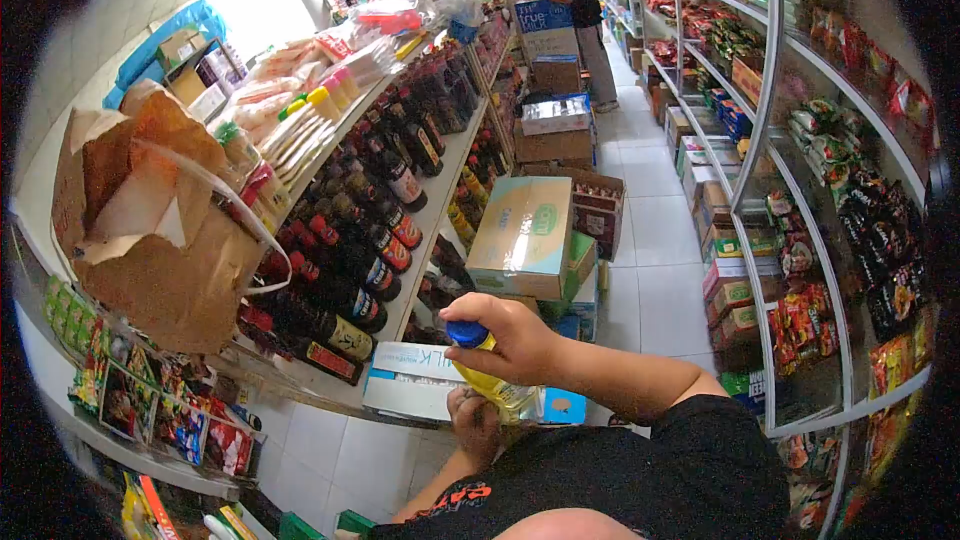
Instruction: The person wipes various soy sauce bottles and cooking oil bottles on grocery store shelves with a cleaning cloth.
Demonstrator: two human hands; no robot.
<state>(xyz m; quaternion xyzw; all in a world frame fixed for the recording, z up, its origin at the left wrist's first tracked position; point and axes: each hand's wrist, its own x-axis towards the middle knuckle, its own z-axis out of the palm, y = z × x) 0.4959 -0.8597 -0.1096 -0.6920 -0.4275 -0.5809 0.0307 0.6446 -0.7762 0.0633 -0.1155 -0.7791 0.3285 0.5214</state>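
Observation:
A clear bottle of yellow liquid (pixel 513 399) with a blue cap (pixel 467 333) is held tilted in front of my chest. My right hand (pixel 515 340) is wrapped around its neck, just below and beside the cap. Lower down, my left hand (pixel 474 422) has its fingers curled against the bottle's side; part of its grip is hidden. Right behind the bottle is a white and blue milk carton box (pixel 415 380).
Shelves of dark sauce bottles (pixel 395 175) stand at left, beside a torn brown paper bag (pixel 160 250). Stacked cardboard boxes (pixel 520 230) line the tiled aisle (pixel 655 230). Glass-sided shelves (pixel 770 140) of packets run along the right. Another person (pixel 580 10) stands far back.

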